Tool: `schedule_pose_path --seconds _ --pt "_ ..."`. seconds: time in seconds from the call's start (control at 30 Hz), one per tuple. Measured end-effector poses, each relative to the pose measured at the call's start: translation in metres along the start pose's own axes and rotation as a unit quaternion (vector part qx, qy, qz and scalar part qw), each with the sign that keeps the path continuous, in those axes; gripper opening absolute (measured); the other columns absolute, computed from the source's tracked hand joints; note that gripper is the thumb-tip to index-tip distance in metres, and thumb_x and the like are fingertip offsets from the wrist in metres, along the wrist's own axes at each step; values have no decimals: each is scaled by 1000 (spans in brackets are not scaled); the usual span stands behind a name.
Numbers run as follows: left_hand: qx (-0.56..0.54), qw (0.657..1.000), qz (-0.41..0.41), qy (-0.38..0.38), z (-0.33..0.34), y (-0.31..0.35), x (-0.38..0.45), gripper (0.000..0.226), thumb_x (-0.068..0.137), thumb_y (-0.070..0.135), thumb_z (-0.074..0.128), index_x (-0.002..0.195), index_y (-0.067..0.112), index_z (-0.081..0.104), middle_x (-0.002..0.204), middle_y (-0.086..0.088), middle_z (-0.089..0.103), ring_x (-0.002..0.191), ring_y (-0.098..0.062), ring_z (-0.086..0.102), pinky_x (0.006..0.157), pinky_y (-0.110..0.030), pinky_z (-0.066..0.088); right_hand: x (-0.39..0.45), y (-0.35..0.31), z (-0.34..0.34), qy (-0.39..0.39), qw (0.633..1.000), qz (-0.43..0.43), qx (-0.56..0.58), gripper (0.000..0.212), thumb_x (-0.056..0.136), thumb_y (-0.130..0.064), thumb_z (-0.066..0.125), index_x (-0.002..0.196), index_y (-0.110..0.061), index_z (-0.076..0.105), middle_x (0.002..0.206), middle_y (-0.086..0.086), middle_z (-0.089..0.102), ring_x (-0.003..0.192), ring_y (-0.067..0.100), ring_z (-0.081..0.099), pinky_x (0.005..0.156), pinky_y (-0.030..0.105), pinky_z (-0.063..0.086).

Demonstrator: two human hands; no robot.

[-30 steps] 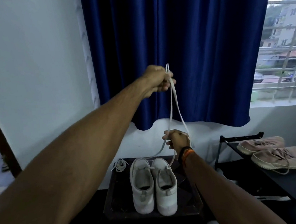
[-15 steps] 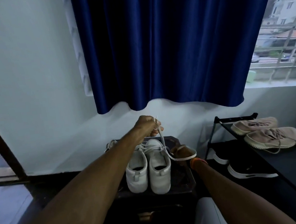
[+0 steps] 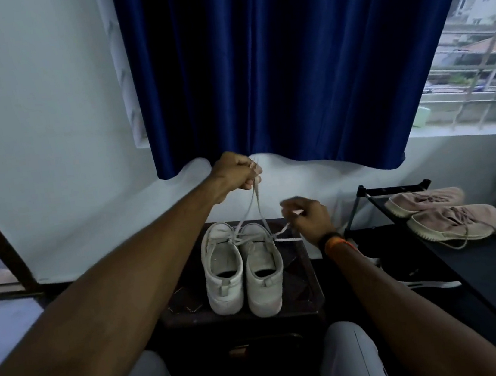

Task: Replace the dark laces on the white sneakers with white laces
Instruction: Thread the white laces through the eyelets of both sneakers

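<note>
Two white sneakers (image 3: 243,272) sit side by side on the dark counter (image 3: 304,287), below and between our hands. Our left hand (image 3: 235,173), raised above them, pinches the white lace (image 3: 257,205), which hangs down to the right shoe. Our right hand (image 3: 309,220), just right of the shoes, pinches the lace's other part.

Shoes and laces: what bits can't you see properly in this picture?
Head view only:
- White lace: blurred, so which eyelets it passes through can't be told.
- Left hand and right hand: curled fingers hide the lace ends.
- White sneakers: toes hidden behind the lace loops.
- Dark stool: its lower part lost in shadow.
</note>
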State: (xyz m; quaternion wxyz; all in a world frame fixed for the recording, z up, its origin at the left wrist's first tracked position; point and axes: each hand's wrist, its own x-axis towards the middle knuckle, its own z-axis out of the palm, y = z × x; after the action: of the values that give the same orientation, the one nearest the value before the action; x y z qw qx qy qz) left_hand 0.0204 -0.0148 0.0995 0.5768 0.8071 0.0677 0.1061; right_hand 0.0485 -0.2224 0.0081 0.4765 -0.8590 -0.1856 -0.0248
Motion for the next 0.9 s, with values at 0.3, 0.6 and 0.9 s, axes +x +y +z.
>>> schedule_pose_path --seconds 0.3,0.6,0.9 --pt "10 999 43 -26 3 5 -7 14 87 -10 63 95 -5 74 90 -17 76 72 -13 72 69 -27 58 1 -27 30 27 946 75 313 16 91 -12 73 95 3 74 79 16 73 63 19 66 65 32 59" --pt "-161 951 159 209 -46 85 10 19 88 -10 59 92 0 74 86 -8 75 78 -11 73 69 -24 58 -13 77 43 -28 967 239 -83 20 71 -29 67 61 -13 75 58 8 70 68 31 74 69 45 63" --pt "-159 975 142 65 -25 84 -7 13 91 -11 62 103 -13 67 98 -27 70 85 -21 73 75 -32 62 -13 15 30 5 974 99 -205 25 82 -21 64 103 -13 75 108 15 72 102 36 68 80 34 52"
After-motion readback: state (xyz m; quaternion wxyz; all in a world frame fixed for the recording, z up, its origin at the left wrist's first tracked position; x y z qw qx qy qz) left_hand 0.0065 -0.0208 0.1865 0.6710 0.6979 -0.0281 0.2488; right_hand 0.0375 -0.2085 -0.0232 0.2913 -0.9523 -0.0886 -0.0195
